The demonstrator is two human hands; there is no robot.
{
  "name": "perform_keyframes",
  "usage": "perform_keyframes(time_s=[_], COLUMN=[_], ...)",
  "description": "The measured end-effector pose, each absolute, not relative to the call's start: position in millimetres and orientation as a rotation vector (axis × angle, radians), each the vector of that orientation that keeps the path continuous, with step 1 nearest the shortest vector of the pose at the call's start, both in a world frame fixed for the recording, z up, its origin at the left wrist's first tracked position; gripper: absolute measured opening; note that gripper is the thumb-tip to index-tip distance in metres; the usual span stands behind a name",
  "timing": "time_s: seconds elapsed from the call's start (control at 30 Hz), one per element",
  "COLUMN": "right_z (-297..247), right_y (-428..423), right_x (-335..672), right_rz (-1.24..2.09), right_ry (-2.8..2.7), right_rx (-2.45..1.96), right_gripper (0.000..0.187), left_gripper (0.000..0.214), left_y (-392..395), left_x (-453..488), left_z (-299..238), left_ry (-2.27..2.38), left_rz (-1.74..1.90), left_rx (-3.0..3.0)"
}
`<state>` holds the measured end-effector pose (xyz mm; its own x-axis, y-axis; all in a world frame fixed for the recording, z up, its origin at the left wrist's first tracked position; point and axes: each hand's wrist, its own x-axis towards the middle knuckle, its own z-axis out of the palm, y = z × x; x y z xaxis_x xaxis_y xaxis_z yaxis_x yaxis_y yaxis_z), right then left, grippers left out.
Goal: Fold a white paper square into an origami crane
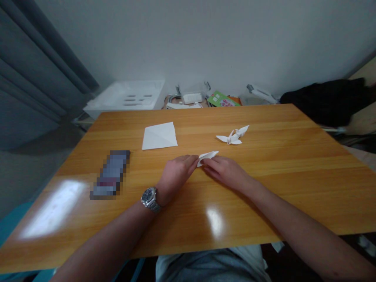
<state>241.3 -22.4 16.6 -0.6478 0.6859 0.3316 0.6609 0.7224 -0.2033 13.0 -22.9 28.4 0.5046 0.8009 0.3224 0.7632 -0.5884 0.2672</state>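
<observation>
Forearms (113, 237), table edge (205, 247), hands (178, 170) pinching folded paper (209, 155)

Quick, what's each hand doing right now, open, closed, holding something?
Left hand: closed, holding the left end of the folded paper.
Right hand: closed, fingers holding the same paper from its right side.

A head-worn camera looks forward and down across a wooden table (293, 164). The wide view runs from the wearer's lap (211, 268), close below, to the wall (205, 43) beyond.
</observation>
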Motion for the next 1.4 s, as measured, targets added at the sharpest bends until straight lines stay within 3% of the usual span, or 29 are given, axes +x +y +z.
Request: perform_keyframes(time_s=[0.4,0.77,1.4], right_z=[17.9,19.3,21.0], right_y=[-21.1,-19.7,-21.2], right_x=[242.6,245.4,245.5], right_rz=[0.080,0.038,0.038], right_ry=[-2.556,-2.551,-2.571], right_rx=[-0.919,-0.933,-0.844], right_gripper=[0.015,0.016,0.018], left_gripper=[0.020,0.014,0.022], left_y=[-29.8,-29.8,-27.1], left_x=[25.5,25.5,24.0], left_z=[42.5,44.4,45.4], left_ry=[1.448,1.553,1.541], left_rz=[0.411,0.488,0.449], left_rx=[2.671,2.529,2.455])
